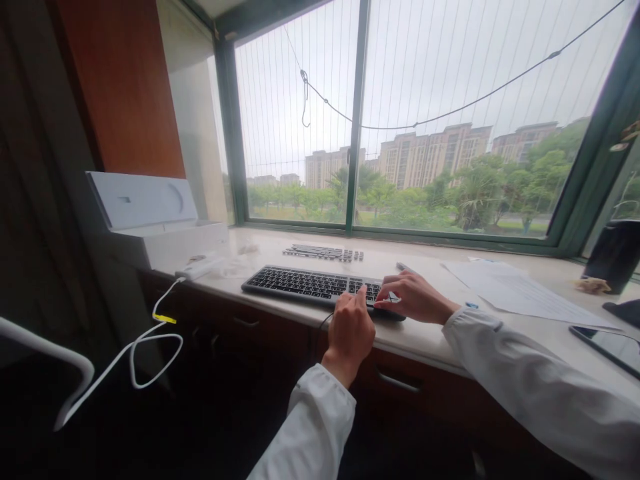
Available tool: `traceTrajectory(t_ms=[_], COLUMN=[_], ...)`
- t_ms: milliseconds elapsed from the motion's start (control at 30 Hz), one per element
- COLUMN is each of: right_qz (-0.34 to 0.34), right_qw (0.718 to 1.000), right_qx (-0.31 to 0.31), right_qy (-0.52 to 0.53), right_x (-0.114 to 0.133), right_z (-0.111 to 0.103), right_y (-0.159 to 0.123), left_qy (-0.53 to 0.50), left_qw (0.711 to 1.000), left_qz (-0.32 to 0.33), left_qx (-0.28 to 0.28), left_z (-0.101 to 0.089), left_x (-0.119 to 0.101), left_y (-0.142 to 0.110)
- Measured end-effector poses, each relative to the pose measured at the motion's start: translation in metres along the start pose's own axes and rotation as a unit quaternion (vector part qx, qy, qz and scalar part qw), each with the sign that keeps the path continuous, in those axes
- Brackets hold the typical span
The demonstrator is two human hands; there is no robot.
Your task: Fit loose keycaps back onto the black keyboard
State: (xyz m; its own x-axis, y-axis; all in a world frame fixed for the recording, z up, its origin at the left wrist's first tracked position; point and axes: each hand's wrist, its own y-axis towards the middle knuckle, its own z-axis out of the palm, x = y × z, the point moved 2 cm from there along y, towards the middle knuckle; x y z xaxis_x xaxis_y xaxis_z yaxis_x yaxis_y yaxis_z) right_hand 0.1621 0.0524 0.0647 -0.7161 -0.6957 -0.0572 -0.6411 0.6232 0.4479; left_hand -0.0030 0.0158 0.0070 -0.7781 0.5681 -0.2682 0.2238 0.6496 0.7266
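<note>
A black keyboard (300, 283) lies along the front of the white countertop, its far left end nearest the box. My left hand (351, 327) rests on its front edge toward the right, index finger stretched over the keys and the other fingers curled. Just beside it, my right hand (415, 293) is closed in a pinch low over the keyboard's right end. Something thin, dark and wire-like (393, 299) shows at its fingertips; its exact kind is too small to tell. Behind the keyboard, loose keycaps (325, 253) lie in rows.
An opened white box (170, 240) stands at the left, with a white power strip (196, 268) and crumpled clear plastic (233, 265) near it. A white cable (145, 340) hangs in front. Papers (515, 287), a phone (610, 347) and a dark cup (613, 257) are at right.
</note>
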Motion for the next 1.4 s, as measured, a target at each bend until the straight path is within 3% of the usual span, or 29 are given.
traceTrajectory(t_ms=[133,333,467,600,733,833,1067,1400], right_qz=[0.003,0.105,0.161,0.219,0.31,0.329,0.304,0.35], right_qw=[1.0,0.991,0.978,0.953,0.931,0.928,0.938,0.92], right_qx=[-0.008,-0.059,0.005,0.1,0.122,0.126,0.139,0.154], right_qy=[0.007,-0.05,-0.129,-0.184,-0.152,-0.124,-0.092,-0.085], right_x=[-0.004,-0.038,-0.079,-0.116,-0.142,-0.151,-0.17,-0.194], right_z=[-0.002,-0.017,-0.014,0.006,0.031,0.05,0.09,0.116], right_y=[0.002,0.018,0.044,0.074,0.095,0.11,0.143,0.152], left_qy=[-0.004,0.033,0.053,-0.018,-0.058,-0.066,-0.079,-0.087], left_qw=[1.0,0.999,0.996,0.999,0.991,0.989,0.985,0.984], left_qz=[-0.005,0.04,0.059,-0.037,-0.117,-0.134,-0.152,-0.147], left_qx=[0.005,0.015,0.034,0.008,-0.018,-0.02,-0.031,-0.039], left_z=[-0.002,-0.005,-0.01,-0.008,-0.002,-0.003,-0.009,-0.009], left_x=[0.001,-0.006,-0.009,0.0,0.006,0.005,0.003,0.001], left_y=[0.0,0.002,0.017,0.031,0.031,0.028,0.028,0.027])
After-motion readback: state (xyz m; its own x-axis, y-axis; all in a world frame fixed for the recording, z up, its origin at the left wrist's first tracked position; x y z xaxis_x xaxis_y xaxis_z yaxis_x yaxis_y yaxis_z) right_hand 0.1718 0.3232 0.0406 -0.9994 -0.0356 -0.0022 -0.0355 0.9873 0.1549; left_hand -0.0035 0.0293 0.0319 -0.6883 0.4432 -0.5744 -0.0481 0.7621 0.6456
